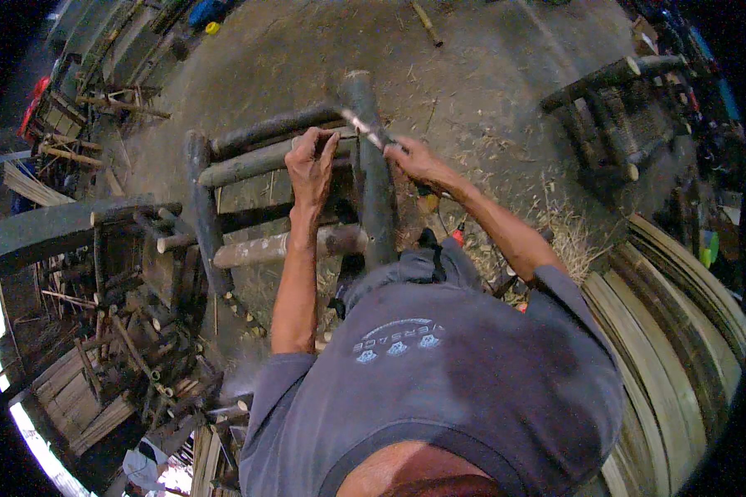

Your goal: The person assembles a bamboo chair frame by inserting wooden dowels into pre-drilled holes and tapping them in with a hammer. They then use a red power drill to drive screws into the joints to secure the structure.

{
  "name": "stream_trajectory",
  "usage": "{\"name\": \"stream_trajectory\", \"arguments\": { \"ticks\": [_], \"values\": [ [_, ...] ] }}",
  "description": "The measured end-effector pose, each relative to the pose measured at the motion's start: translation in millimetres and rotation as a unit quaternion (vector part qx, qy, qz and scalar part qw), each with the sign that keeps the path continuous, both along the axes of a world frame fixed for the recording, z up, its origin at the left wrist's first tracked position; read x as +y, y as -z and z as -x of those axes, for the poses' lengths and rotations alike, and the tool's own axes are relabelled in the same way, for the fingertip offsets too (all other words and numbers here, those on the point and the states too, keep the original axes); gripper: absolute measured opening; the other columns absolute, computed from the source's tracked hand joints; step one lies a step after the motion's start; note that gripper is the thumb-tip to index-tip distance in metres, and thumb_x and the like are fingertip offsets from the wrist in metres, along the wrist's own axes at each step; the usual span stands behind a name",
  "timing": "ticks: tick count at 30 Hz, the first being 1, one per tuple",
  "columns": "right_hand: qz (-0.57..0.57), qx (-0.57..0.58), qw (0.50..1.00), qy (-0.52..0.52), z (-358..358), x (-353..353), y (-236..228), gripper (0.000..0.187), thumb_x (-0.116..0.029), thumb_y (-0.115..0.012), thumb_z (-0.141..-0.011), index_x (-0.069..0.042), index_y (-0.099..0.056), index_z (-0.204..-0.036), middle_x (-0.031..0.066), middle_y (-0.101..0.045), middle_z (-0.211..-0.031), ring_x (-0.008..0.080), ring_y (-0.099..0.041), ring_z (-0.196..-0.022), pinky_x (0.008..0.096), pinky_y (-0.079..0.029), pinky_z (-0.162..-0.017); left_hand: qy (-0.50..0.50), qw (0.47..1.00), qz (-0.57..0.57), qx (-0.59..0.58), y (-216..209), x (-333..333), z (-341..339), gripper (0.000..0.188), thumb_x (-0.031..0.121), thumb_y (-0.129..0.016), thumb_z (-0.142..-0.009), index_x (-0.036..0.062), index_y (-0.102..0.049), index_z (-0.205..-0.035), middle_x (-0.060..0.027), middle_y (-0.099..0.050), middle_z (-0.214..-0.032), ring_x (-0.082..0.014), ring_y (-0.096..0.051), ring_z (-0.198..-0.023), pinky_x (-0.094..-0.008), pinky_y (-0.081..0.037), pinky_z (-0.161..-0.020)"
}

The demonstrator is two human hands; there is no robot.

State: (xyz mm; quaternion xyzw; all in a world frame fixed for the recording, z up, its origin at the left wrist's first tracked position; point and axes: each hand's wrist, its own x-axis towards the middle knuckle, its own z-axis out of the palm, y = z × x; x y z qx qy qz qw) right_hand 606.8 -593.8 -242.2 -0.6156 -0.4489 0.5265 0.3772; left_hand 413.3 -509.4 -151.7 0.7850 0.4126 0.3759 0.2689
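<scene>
Pretty crammed workshop: a big stack of long curved strips (655, 356) hems in the right side, a second pole-built piece (593, 87) sits up at the far right, and a jumble of wooden pieces (124, 331) fills the left. Dry shavings (568, 232) litter the floor (489, 74), and one loose stick (425, 23) lies near the top. The pole frame (253, 163) is on the floor right in front of the person, ladder-like, with round rails running between two thick posts, and the left forearm (301, 282) blocks part of it. Right hand (419, 160) is gripping a tool (371, 131) (pale blurry end, so no clue what kind) above the near post. Left hand (311, 166) is curled by the upper rails, can't tell if anything's pinched there. Wood's mostly dark and rough, the lowest rail scuffed paler; the strips look flat and smoother.
</scene>
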Motion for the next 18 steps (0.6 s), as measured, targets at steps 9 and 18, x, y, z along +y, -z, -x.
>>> {"name": "stream_trajectory", "arguments": {
  "ticks": [9,18],
  "values": [
    [-0.146,-0.319,0.936,-0.005,-44.8,-118.1,-76.0,0.067,-0.016,-0.058,-0.082,-0.02,-0.03,-0.143,0.016,-0.058,-0.084,0.0336,-0.06,-0.075,0.0415,-0.049,-0.066,0.145,0.989,-0.026,0.005,-6.9,38.9,-17.4,0.014,0.013,-0.064,-0.082,0.0003,-0.058,-0.081,-0.0163,-0.06,-0.075,-0.0335,-0.057,-0.067,-0.0359,-0.045,-0.06],
    [-0.009,-0.392,0.914,-0.103,67.2,-100.7,-62.6,0.053,-0.029,-0.051,-0.09,-0.031,-0.032,-0.139,0.0236,-0.051,-0.102,0.0436,-0.06,-0.08,0.0492,-0.051,-0.068,0.198,0.976,0.016,0.087,-15.2,64.4,-53.6,0.017,0.015,-0.066,-0.078,0.002,-0.056,-0.082,-0.0199,-0.058,-0.07,-0.0389,-0.057,-0.067,-0.0407,-0.045,-0.057]
  ]
}}
